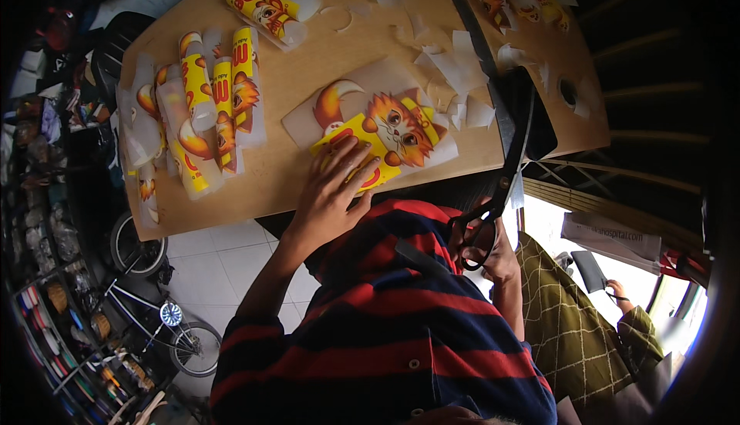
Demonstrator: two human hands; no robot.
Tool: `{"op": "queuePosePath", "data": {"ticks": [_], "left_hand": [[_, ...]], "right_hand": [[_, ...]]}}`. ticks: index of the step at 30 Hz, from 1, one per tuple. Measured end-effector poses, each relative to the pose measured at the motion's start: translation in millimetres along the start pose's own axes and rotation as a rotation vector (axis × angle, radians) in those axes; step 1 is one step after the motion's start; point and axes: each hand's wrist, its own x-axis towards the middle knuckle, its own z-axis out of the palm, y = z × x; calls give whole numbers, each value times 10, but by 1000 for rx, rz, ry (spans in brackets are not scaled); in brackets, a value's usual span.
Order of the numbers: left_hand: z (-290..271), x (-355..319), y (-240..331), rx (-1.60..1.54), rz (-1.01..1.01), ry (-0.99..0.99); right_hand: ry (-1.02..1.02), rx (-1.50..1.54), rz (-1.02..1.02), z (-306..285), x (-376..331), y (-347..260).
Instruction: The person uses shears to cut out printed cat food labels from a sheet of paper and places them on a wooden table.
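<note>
On the brown table [285, 186] lies a clear plastic sheet printed with an orange cartoon fox-like animal [401, 128] and a yellow panel. My left hand [327, 194] rests on the yellow part, fingers stretched out and lying on the print. Off the table's near edge, my right hand [497, 251] grips a large pair of black scissors [505, 186]. Its fingers go through the handle loops, and the long blades point up past the table edge, away from the sheet. The blades look nearly closed.
Several rolled printed sheets [196, 90] lie at the table's left, more rolls [270, 13] at the back. Clear offcuts [459, 63] are strewn right of the sheet. A bicycle [166, 313] stands lower left. At right is another person in olive checked clothing [566, 313].
</note>
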Motion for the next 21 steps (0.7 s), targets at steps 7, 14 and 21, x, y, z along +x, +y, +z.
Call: {"op": "queuePosePath", "data": {"ticks": [7,14,21], "left_hand": [[-19,176,-80,-71,-5,-152],[62,572,-348,91,64,-128],[-117,887,-778,-34,189,-157]], "right_hand": [[22,124,79,-152,-188,120],[-53,153,227,-68,-258,197],[-90,8,285,78,-283,174]]}}
